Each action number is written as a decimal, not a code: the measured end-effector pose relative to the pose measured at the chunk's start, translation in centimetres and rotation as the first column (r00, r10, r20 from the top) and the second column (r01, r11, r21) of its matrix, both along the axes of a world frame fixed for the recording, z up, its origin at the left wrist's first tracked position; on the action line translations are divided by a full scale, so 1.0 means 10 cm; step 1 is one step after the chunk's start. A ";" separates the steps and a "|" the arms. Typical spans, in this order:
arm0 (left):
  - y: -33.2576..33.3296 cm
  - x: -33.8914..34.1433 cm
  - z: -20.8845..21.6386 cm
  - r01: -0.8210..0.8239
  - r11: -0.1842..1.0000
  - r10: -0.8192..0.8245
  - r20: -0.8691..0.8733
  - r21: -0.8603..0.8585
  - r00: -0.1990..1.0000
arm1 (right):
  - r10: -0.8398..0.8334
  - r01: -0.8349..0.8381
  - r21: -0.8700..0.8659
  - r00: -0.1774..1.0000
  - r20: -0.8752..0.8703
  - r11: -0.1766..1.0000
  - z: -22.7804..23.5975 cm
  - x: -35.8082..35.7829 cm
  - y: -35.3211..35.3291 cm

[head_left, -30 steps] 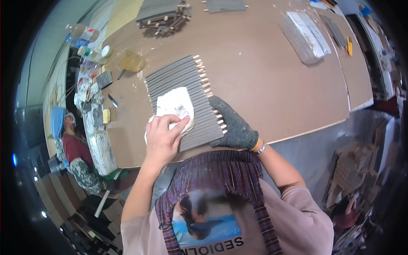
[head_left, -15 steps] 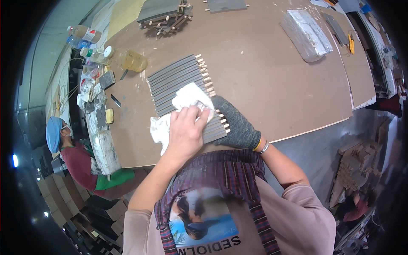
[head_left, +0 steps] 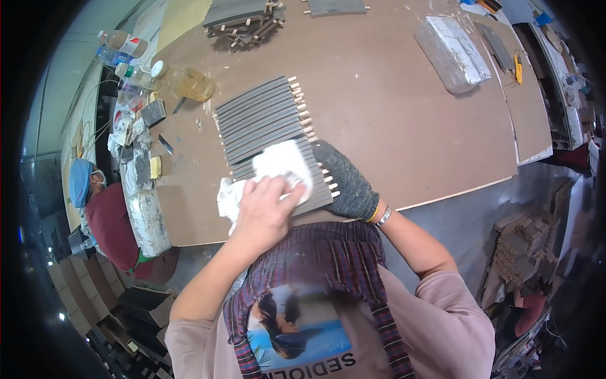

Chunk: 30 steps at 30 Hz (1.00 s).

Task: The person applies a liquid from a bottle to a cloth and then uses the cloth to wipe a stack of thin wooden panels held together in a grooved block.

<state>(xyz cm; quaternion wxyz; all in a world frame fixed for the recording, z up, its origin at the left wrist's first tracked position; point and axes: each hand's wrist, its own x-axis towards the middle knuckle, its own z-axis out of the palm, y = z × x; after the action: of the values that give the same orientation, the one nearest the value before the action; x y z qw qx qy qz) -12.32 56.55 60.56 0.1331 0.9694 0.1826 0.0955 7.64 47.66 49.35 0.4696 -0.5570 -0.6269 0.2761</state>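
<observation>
A row of narrow grey slats [head_left: 259, 117] with pale wooden dowel pegs at their ends lies side by side on the brown table. A small gap sets the nearest slats apart from the rest. My bare left hand [head_left: 268, 205] is closed on a crumpled white cloth [head_left: 284, 161] and presses it onto these nearer slats, hiding part of them. My right hand [head_left: 347, 183], in a dark grey knit glove, grips the right ends of the nearer slats, with its fingers beyond them and its thumb on my side. Some of its fingertips are hidden.
Stacked pegged boards [head_left: 243, 25] stand at the far side. A jar of yellowish liquid [head_left: 192, 83] and several bottles [head_left: 136, 76] line the left edge. A plastic-wrapped block [head_left: 453, 55] and a yellow cutter [head_left: 518, 69] lie far right. A masked co-worker [head_left: 113, 221] is at left.
My left hand has drawn the cloth toward me over the slats. My right hand keeps its place at their ends. The whole view has shifted slightly.
</observation>
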 end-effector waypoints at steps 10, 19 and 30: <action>-0.10 -0.26 -0.46 0.087 0.996 -0.087 -0.022 0.010 0.996 | 0.001 -0.001 0.002 1.000 -0.028 1.000 -0.02 -0.01 -0.04; -0.30 0.07 -0.33 0.064 0.998 -0.065 -0.072 -0.013 0.995 | 0.115 -0.113 -0.066 0.993 0.024 0.991 -0.09 -0.01 -0.03; -0.19 -0.40 -0.42 -0.010 1.000 0.008 -0.090 -0.017 0.996 | 0.055 -0.104 -0.170 0.960 -0.275 0.980 0.28 0.04 -0.03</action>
<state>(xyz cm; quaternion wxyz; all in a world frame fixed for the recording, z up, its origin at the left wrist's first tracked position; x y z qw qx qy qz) -16.29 54.66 56.32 0.1328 0.9707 0.1936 0.0506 8.02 47.32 52.18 0.4858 -0.5293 -0.5513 0.4242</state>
